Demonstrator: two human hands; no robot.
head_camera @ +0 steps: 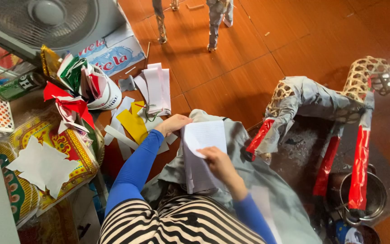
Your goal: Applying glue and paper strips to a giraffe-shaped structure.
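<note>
The white bucket (102, 92) at my left holds red, green and white paper scraps. My left hand (173, 124) and right hand (217, 161) both pinch a lined paper sheet (205, 136) over my lap, its long axis running away from me, top edge pointing toward the floor ahead.

Clutter on the wooden floor (231, 86)
A woven animal frame (321, 108) stands right of the fingers; a fan (46, 18), yellow paper (132, 124) lie left.
</note>
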